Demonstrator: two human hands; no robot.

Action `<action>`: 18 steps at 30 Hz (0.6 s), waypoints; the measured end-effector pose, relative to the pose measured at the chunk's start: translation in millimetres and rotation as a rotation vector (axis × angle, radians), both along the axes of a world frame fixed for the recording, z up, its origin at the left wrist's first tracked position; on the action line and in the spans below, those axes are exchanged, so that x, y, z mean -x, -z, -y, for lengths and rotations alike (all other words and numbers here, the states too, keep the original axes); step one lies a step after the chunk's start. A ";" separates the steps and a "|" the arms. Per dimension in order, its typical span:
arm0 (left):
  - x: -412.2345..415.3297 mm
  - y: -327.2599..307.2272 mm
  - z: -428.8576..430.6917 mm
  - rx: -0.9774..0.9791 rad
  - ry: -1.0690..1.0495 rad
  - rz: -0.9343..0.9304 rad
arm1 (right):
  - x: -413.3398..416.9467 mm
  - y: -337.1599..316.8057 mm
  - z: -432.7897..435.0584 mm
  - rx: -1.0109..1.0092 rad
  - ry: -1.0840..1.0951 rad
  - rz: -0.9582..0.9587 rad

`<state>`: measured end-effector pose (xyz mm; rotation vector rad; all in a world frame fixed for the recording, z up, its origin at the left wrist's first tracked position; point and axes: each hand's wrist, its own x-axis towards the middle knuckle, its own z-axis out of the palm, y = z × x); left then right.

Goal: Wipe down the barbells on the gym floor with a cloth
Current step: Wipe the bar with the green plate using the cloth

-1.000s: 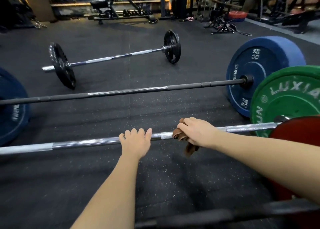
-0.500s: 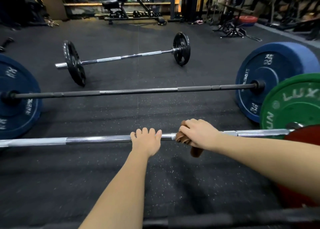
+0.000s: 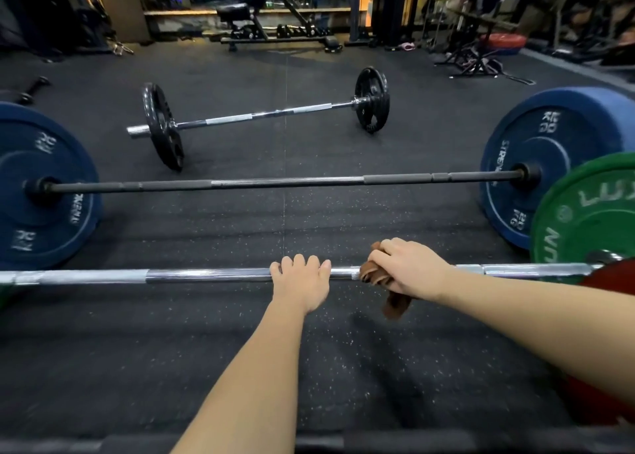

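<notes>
Both hands work the nearest chrome barbell: left hand curled over its shaft, right hand wrapping a brown cloth around it just beside. Shaft runs left-right across the gym floor; unwiped length stretches leftward, past the left hand.

the left hand lies palm down, back of the hand up, its 4 fingers curled over the top of the silver bar; the thumb is hidden. the left forearm runs bare from the bottom edge up to it, wrist straight. the right hand, just beside the left and not touching it, grips a brown cloth round the same bar, knuckles up. the right forearm, also bare, slants in from the right edge.
</notes>
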<state>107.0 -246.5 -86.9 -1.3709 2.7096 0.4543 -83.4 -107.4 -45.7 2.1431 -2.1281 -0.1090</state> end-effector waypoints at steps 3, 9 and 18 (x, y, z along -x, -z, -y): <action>-2.8 4.6 0.6 0.000 -0.010 -0.076 | -11.7 8.5 14.1 0.018 -0.006 0.023; -10.6 8.1 1.1 -0.184 -0.113 -0.679 | -31.9 -10.5 43.1 -0.153 0.107 0.158; 16.5 23.6 -75.3 0.244 0.218 -0.715 | 0.9 -46.5 22.4 -0.457 0.257 0.468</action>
